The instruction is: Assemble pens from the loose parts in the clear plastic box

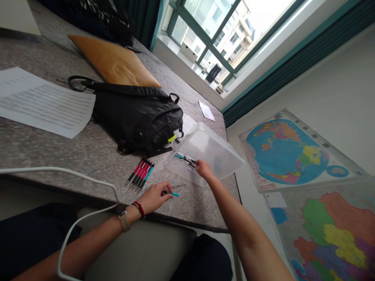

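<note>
My left hand (pixel 158 196), with a red bracelet and a watch at the wrist, pinches a pen (pixel 175 194) whose teal end sticks out to the right, just above the table. Beside it lies a row of several red and black pens (pixel 140 173), with a teal and black pen (pixel 146 177) at the row's right side. My right hand (pixel 203 168) reaches into a transparent plastic box (pixel 225 150). Its fingers are closed at the end of a dark pen (pixel 191 160) among a few pens there, one of them teal.
A black backpack (pixel 137 117) lies behind the row of pens. Farther off are a brown padded envelope (pixel 117 62) and a printed sheet (pixel 43 101). A white cable (pixel 88 176) crosses the table's front edge (pixel 187 222). Maps (pixel 287 152) hang on the right wall.
</note>
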Available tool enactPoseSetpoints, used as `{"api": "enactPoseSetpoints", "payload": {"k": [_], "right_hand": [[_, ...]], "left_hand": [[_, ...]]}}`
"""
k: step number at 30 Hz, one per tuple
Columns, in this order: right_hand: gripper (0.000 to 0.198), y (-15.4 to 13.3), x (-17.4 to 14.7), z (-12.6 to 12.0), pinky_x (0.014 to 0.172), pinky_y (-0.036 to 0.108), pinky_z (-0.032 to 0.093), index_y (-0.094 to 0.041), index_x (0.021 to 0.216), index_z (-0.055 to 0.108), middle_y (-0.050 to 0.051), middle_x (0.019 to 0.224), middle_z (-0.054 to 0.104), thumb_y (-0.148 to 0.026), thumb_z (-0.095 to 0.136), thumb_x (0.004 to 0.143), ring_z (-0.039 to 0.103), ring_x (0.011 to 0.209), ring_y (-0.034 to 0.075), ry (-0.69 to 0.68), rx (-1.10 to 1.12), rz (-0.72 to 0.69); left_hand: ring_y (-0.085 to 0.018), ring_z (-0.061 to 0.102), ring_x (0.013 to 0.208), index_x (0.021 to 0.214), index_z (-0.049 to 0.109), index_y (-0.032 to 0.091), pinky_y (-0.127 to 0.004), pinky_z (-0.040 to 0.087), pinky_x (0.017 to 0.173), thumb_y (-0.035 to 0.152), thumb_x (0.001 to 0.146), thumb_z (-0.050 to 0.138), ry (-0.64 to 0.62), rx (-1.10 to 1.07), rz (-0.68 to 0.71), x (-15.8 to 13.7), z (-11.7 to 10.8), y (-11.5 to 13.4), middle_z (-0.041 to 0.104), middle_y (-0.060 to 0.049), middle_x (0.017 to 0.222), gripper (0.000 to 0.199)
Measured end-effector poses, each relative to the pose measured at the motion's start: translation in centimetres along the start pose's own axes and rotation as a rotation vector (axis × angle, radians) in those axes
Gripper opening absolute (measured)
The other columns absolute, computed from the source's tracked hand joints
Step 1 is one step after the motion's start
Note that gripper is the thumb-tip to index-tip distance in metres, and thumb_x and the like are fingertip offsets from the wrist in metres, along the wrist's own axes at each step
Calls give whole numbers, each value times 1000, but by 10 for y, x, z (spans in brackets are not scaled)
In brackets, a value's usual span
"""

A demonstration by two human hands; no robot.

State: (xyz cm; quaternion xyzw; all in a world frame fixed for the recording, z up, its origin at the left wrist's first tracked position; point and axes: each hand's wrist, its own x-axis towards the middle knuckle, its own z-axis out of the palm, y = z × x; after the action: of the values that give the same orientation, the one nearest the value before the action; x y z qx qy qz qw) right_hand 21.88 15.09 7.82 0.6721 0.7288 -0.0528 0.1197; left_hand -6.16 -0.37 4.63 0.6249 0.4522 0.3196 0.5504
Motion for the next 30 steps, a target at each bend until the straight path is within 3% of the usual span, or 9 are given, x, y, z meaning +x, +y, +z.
{"api": "enactPoseSetpoints", "payload": {"k": [10,15,21,30], "right_hand": [[19,-9,16,2,76,25,40,-19,98,70,9,106,66,-13,59,85,60,93,20,-24,-21,-6],[17,-5,17,1,77,25,40,-18,101,68,11,107,66,-15,59,86,60,92,19,40,-8,4],[12,-1,20,5,74,22,40,-19,92,70,4,94,69,-16,60,85,59,82,15,10,45,-81],[15,1,21,7,74,23,41,-18,92,71,4,90,70,-13,61,81,59,81,17,-15,66,-148]], "left_hand": [[-16,61,72,85,59,23,-25,38,64,33,79,63,-48,149,-9,0,1,-5,67,1,78,12],[-19,63,77,89,59,24,-26,38,65,33,80,62,-65,211,-23,-1,2,-9,68,-1,81,13],[-21,65,78,92,60,25,-27,38,64,32,82,61,-77,314,-20,-2,6,-12,68,-2,82,13],[-20,64,75,93,59,26,-26,35,62,30,83,60,-77,292,12,-2,6,-12,68,-1,82,11]]}}
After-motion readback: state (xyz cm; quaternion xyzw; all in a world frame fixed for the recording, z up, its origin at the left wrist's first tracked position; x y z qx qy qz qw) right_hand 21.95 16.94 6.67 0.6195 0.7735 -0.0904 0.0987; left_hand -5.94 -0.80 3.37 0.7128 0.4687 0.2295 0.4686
